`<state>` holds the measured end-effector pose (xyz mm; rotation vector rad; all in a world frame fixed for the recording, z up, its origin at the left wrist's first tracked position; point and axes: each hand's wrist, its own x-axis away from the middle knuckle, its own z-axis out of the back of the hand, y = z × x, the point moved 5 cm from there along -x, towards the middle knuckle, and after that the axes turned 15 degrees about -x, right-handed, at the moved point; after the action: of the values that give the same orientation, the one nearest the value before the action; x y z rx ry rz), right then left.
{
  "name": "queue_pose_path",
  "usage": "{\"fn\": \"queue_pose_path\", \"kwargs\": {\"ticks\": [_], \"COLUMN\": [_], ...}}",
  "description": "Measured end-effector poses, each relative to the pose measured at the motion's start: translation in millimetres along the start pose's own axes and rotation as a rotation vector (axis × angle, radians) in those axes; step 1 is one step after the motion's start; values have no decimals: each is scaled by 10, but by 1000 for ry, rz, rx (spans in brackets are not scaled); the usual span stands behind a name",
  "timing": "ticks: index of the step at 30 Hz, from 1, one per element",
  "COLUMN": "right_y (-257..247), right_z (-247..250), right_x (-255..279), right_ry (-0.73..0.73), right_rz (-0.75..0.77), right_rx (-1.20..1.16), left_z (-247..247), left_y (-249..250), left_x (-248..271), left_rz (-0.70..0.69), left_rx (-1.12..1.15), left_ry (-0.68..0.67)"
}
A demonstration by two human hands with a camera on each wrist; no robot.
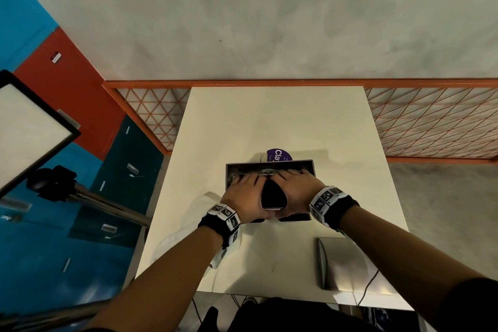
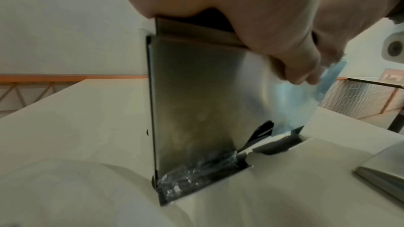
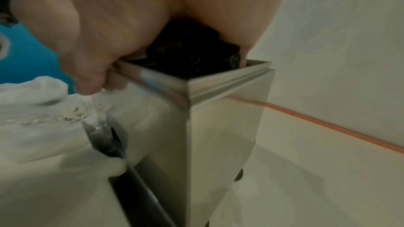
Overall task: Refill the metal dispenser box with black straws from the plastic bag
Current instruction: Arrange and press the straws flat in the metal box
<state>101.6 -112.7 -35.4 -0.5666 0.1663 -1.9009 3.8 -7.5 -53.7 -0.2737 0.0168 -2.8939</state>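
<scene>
The metal dispenser box [image 1: 269, 166] stands open-topped in the middle of the white table [image 1: 269, 116]. Both hands sit over its opening with a bundle of black straws [image 1: 272, 194] squeezed between them. My left hand [image 1: 244, 191] holds the bundle's left side and my right hand [image 1: 296, 186] its right side, fingers reaching down into the box. In the right wrist view the black straws [image 3: 190, 49] lie under the palm at the box [image 3: 227, 127] rim. Clear plastic film [image 2: 290, 103] hangs down the front of the box [image 2: 192, 103]. The fingertips are hidden inside.
The box's metal lid [image 1: 342, 264] lies flat at the table's near right. A crumpled plastic bag [image 1: 207, 197] lies left of the box and a purple-labelled item [image 1: 279, 155] stands behind it. An orange mesh fence [image 1: 431, 121] runs behind the table. A tripod [image 1: 80, 197] stands at the left.
</scene>
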Motion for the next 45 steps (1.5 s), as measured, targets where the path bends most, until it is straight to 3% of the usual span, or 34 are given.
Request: {"fn": "queue_pose_path", "kwargs": {"ticks": [7, 21, 29, 45], "right_y": [-35, -51, -141, -160], "right_z": [-83, -203, -299, -308], "right_x": [74, 111, 277, 259], "right_ry": [83, -72, 52, -58], "right_rz": [41, -72, -63, -124], "right_rx": [49, 45, 94, 52], "left_z": [-55, -136, -182, -234], "left_y": [26, 71, 164, 218], "left_x": [49, 51, 221, 285], "left_rz": [-14, 8, -11, 1], "left_rx": [-21, 55, -35, -67], "left_ry": [4, -98, -26, 5]}}
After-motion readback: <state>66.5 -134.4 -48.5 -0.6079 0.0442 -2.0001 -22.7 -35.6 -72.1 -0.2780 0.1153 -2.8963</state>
